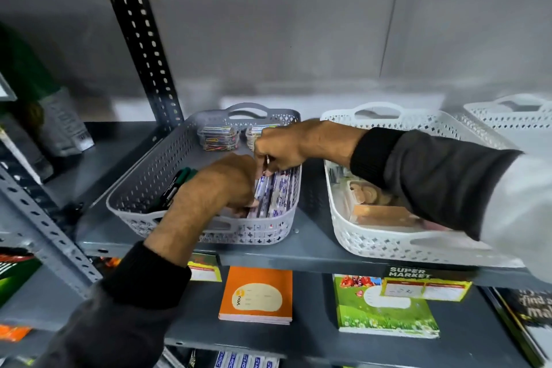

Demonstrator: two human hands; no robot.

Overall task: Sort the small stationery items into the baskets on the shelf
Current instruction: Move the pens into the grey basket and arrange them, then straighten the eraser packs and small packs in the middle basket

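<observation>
A grey perforated basket [143, 176] stands on the grey shelf [310, 251]. Inside it, long white-and-purple stationery packs [279, 197] lie along the right wall, dark markers [174, 185] lie at the left, and two clear boxes of coloured clips [218, 137] sit at the back. My left hand [221, 185] reaches into the basket with its fingers closed on the near ends of the packs. My right hand [283, 146] comes in from the right and pinches the far ends of the same packs. A white basket [385, 243] to the right holds tan and brown items, partly hidden by my right sleeve.
Another white basket [507, 113] stands at the far right. A dark perforated upright [143, 45] rises left of the grey basket. On the shelf below lie an orange notebook [257, 296] and a green one [385, 314]. Packets [62, 125] crowd the left shelf.
</observation>
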